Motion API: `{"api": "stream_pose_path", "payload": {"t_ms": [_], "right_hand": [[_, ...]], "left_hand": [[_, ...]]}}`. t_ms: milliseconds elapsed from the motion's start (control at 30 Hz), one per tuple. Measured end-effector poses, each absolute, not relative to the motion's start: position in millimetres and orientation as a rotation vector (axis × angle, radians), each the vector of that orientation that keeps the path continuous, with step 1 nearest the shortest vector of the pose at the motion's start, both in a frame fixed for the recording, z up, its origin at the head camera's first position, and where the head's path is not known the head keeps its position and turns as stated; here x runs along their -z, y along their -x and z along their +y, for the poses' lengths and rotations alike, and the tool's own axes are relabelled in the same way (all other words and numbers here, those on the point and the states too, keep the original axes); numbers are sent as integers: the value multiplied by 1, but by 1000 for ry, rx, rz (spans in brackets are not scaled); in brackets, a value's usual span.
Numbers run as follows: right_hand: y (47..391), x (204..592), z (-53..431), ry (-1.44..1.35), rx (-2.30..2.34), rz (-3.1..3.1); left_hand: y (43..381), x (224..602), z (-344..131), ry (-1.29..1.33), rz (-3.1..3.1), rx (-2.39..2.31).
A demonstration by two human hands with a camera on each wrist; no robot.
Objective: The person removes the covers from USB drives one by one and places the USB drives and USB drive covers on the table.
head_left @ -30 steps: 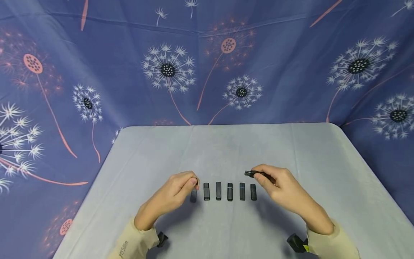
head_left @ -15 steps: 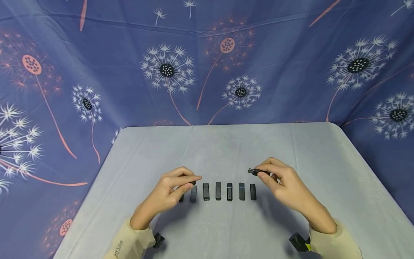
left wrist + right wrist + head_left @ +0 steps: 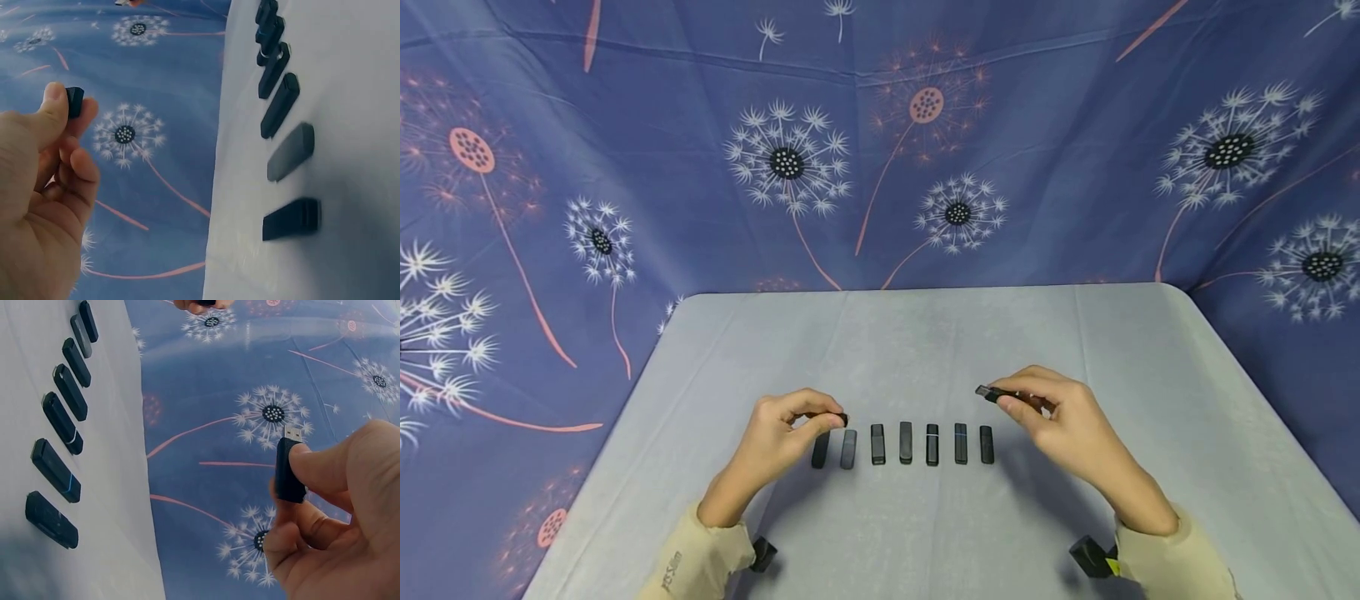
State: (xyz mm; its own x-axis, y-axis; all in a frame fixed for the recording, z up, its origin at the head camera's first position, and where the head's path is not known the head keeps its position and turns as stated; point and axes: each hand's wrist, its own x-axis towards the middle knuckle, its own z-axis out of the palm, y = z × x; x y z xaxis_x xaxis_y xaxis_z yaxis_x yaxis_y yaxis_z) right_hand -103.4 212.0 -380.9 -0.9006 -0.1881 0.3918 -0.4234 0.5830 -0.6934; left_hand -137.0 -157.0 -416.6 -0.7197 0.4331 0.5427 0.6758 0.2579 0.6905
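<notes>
My right hand (image 3: 1063, 425) pinches a black USB flash drive (image 3: 289, 472) between thumb and fingers. Its bare metal plug (image 3: 292, 432) sticks out, pointing left in the head view. A small black cap (image 3: 75, 102) is pinched between the thumb and index finger of my left hand (image 3: 782, 433). Both hands are raised above the table, well apart. Below and between them lies a row of dark USB flash drives, among them a grey one (image 3: 848, 449), one with a light band (image 3: 932, 445) and one with a blue line (image 3: 961, 443). The leftmost black drive (image 3: 820, 450) is partly behind my left hand.
The row lies on a table with a pale grey cloth (image 3: 880, 358). Behind and beside it hangs a blue curtain with a dandelion print (image 3: 1052, 167). A dark wrist camera (image 3: 1092, 557) sits under the right sleeve, another dark device (image 3: 763, 554) under the left.
My left hand has moved left with the cap, uncovering the leftmost drives of the row. My right hand has shifted slightly right and away, still holding the uncapped USB flash drive.
</notes>
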Motion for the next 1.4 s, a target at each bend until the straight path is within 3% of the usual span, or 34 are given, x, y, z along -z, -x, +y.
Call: {"api": "stream_pose_path", "payload": {"t_ms": [567, 1400], "right_hand": [[126, 392, 230, -376, -1211, -2587], [161, 417, 260, -185, -1144, -2766]], "left_hand": [[148, 426, -175, 987, -2231, 1047], [183, 443, -227, 503, -2668, 957]]}}
